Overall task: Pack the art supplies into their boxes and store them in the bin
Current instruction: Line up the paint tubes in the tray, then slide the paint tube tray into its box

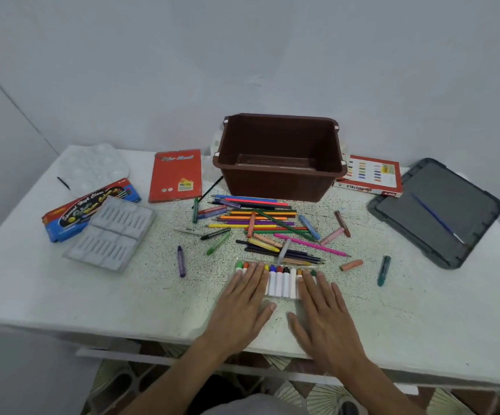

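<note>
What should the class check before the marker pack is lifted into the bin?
1. Hands on pack: ok. The left hand and right hand lie flat on the marker pack.
2. Pack closed: cannot tell; the hands cover much of it.
3. Bin open: ok. The bin has no lid on; the lid lies to its right.
4. Way to bin: not ok. Loose pencils lie between pack and bin.
5. Lid free: not ok. A paintbrush lies on it.

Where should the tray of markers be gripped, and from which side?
Likely grip the marker tray at its two short ends, from left and right: it lies flat and wide, and the left hand and right hand rest flat on those ends.
</note>
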`<move>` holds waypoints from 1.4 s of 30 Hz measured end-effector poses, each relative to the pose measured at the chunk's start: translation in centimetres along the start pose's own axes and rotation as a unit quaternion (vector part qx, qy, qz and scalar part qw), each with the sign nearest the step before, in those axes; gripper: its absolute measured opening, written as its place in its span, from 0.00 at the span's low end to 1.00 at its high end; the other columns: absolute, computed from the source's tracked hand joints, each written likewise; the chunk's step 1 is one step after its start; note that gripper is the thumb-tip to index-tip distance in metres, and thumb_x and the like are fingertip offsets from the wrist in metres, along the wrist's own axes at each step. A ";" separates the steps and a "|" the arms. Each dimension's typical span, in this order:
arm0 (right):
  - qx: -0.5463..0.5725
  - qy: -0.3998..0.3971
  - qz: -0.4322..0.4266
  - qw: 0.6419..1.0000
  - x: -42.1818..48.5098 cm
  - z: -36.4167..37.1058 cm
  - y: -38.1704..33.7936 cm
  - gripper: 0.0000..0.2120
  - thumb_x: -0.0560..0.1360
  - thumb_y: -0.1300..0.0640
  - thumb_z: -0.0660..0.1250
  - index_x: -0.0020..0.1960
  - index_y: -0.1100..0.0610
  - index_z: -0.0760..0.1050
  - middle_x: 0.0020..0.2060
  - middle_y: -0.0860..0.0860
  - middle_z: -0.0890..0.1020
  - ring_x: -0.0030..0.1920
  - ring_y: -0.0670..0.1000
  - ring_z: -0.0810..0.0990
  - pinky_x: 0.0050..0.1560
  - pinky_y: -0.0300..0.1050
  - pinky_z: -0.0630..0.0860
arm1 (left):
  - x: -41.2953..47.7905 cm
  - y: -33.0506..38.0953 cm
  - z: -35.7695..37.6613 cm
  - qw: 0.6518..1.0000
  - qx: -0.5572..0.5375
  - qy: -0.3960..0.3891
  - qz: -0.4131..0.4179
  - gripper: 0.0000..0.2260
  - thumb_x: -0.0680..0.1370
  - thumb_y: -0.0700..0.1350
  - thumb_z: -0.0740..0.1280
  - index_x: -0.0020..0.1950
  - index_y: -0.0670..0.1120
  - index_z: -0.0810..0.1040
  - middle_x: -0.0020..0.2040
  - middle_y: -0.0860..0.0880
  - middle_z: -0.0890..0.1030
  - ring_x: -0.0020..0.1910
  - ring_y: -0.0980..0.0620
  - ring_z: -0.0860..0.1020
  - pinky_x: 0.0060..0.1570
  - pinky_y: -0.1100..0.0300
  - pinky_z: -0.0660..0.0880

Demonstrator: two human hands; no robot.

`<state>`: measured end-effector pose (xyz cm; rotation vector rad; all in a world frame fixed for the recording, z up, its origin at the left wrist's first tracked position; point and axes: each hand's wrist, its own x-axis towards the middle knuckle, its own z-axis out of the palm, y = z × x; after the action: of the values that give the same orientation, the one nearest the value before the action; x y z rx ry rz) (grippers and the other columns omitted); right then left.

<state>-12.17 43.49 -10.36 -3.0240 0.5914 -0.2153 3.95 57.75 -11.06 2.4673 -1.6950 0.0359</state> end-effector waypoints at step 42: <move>0.463 -0.173 0.012 0.869 34.6 -2.8 -28.9 0.22 0.82 0.47 0.60 0.73 0.51 0.66 0.65 0.44 0.73 0.65 0.45 0.72 0.65 0.47 0.71 | -6.4 -31.9 -11.6 0.690 -0.339 0.259 -0.584 0.19 0.83 0.46 0.62 0.74 0.45 0.68 0.70 0.43 0.72 0.69 0.45 0.70 0.64 0.54 0.67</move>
<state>29.83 57.06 -0.96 -2.0413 0.3400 0.0495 32.05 76.50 -3.72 2.1175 0.2566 -0.0343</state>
